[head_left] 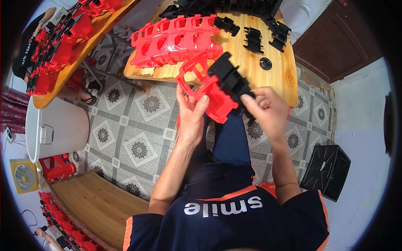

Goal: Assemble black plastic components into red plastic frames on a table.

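Observation:
In front of my lap, my left hand (191, 116) is closed round the lower edge of a red plastic frame (218, 103), thumb on its near side. A black plastic bracket (229, 76) lies along the red frame's right side, slanting down to the right. My right hand (268, 109) pinches the bracket's lower end between thumb and fingers. The two parts touch or overlap; I cannot tell whether they are joined. Beyond them, on the wooden table (274, 79), stand several red frames (178, 44) in rows. Black brackets (253, 40) and a round black piece (265, 63) lie to the right.
More black parts (247, 6) are heaped at the table's far edge. A second wooden table (79, 54) at the left carries red and black assemblies, with a person beside it. A white bin (58, 129) and a wooden bench (100, 201) stand left, a black crate (325, 171) right.

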Tool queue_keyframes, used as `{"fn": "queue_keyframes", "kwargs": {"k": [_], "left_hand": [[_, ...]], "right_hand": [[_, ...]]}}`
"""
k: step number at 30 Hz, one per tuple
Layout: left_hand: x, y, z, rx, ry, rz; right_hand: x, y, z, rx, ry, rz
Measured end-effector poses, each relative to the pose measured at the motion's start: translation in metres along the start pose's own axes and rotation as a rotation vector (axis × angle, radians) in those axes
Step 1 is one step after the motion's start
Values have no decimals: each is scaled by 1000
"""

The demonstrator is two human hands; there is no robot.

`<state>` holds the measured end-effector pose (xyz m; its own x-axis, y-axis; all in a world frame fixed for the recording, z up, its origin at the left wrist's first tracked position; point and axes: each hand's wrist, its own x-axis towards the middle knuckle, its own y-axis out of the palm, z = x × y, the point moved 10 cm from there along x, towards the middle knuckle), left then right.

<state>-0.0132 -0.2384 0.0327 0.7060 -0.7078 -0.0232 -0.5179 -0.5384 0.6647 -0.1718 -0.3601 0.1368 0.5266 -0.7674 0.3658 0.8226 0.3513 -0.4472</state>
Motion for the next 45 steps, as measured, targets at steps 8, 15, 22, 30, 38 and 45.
{"fn": "queue_keyframes", "kwargs": {"k": [8, 15, 22, 30, 38, 45], "left_hand": [[-11, 22, 1, -4, -35, 71], [-10, 32, -4, -102, 12, 145], [-8, 33, -2, -24, -20, 136], [-16, 54, 1, 341, 61, 308], [-15, 82, 35, 262, -76, 435], [-1, 95, 53, 431, -59, 467]], "right_hand": [[-13, 25, 13, -28, -84, -34], [-15, 29, 30, -127, -231, -61], [12, 32, 0, 180, -81, 44], [9, 64, -22, 760, 206, 344], [4, 33, -63, 825, 354, 179], [29, -16, -86, 500, 218, -38]]}}
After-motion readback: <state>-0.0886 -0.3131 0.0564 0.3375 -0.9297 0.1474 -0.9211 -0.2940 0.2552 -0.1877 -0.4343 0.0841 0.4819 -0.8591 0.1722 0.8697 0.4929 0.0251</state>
